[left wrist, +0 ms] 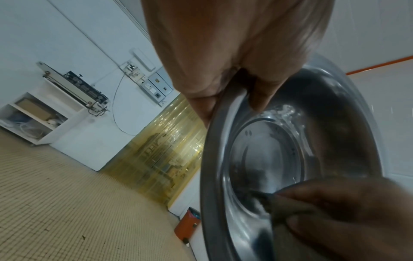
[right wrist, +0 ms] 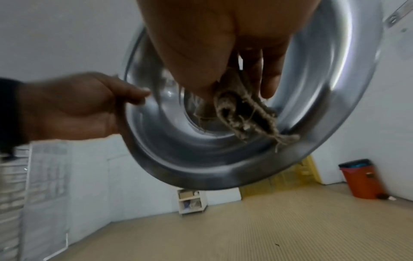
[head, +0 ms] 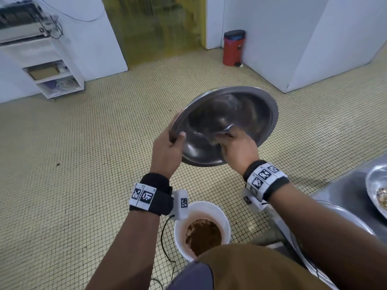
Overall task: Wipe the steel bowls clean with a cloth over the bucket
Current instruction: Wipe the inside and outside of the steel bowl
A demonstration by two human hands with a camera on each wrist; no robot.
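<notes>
A wide steel bowl (head: 247, 109) is held tilted toward me above the floor, its inside facing me. My left hand (head: 167, 149) grips its left rim, thumb over the edge; the same grip shows in the left wrist view (left wrist: 223, 77) on the bowl (left wrist: 268, 155). My right hand (head: 236, 149) holds a frayed brownish cloth (right wrist: 241, 109) bunched between thumb and fingers inside the bowl (right wrist: 201, 159), low in it near the flat bottom. A white bucket (head: 222, 214) with brown waste stands on the floor below, nearer to me than the bowl.
A steel counter (head: 345, 185) at the right carries another steel bowl (head: 374, 185) with food scraps. A red pedal bin (head: 232, 49) stands by the far wall. A white shelf unit (head: 50, 74) is at the left. A black cable (head: 165, 243) runs near the bucket.
</notes>
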